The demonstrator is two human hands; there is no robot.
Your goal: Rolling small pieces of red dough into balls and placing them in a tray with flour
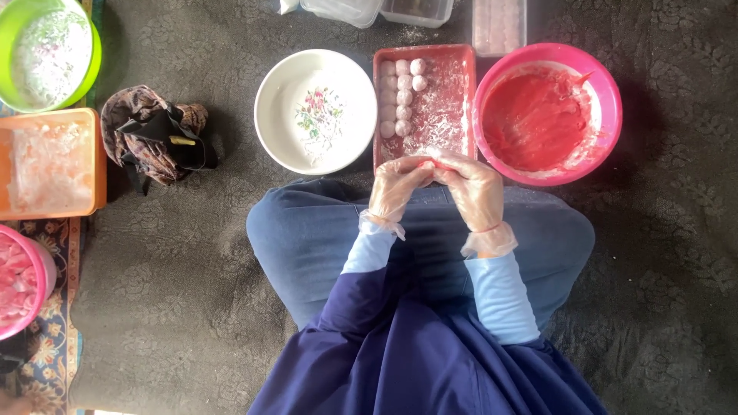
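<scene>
Sitting on a dark mat (192, 307), a person in blue clothes holds both hands close together over the lap, seen from the head camera looking straight down. Both hands wear thin clear gloves. The left hand (393, 190) and the right hand (474, 188) meet at the fingertips, and they pinch a small pink dough bit (427, 162) between them. The fingers are curled in tight around it, so only a little of the dough shows. The dough bit sits just at the near edge of a red tray (461, 84). That tray is dusted with white flour, and a double row of small pink balls (403, 96) lies along its left side. Just right of the tray stands a pink bowl (611, 92) full of red dough paste. Just left of the tray stands a white bowl (273, 107) with a flower picture inside. Farther left lies a crumpled brown cloth (150, 134). At the far left edge are a green bowl (94, 54), an orange tray (96, 165) with pale bits in it, and below that part of another pink tub (48, 269). Clear boxes (361, 9) sit along the top edge, partly cut off.
</scene>
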